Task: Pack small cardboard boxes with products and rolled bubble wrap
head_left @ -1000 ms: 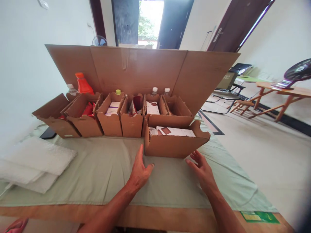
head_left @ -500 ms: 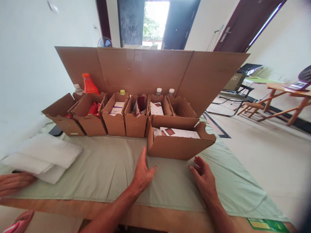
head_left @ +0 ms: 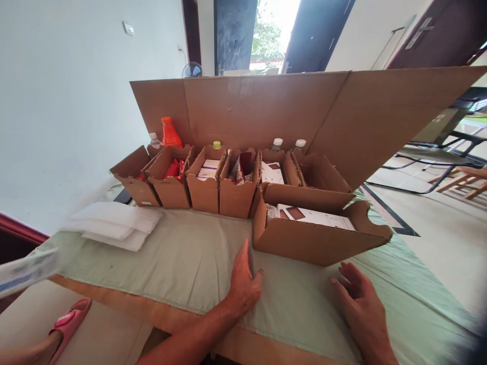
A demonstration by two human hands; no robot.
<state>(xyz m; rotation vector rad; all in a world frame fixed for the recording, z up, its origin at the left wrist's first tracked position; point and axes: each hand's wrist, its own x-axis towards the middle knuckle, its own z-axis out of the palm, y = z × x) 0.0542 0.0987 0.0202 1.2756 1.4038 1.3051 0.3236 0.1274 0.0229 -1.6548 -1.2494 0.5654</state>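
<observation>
My left hand (head_left: pixel 244 285) rests low over the green cloth (head_left: pixel 178 258), thumb and fingers apart, with nothing in it. Just beyond its fingertips stands a long cardboard bin (head_left: pixel 312 248), set in front of the others. White printed boxes (head_left: pixel 319 218) and a bit of clear plastic lie inside that bin. My right hand (head_left: pixel 359 301) is below the bin's right part, its fingers loosely curved and apart, also holding nothing. Neither hand appears to touch the bin.
Behind is a row of cardboard bins (head_left: pixel 203 195) before a tall cardboard panel (head_left: pixel 266 106). An orange bottle (head_left: pixel 171 133) stands there. White foam sheets (head_left: pixel 114 223) lie at left. A blurred white-and-blue item (head_left: pixel 28 274) is at the left edge, above a person's pink sandal (head_left: pixel 70 324).
My view has turned left, so the scene sits further right. The other person's hand at the left has gone from view, and a blurred white-and-blue item appears there. My hands stay similarly posed.
</observation>
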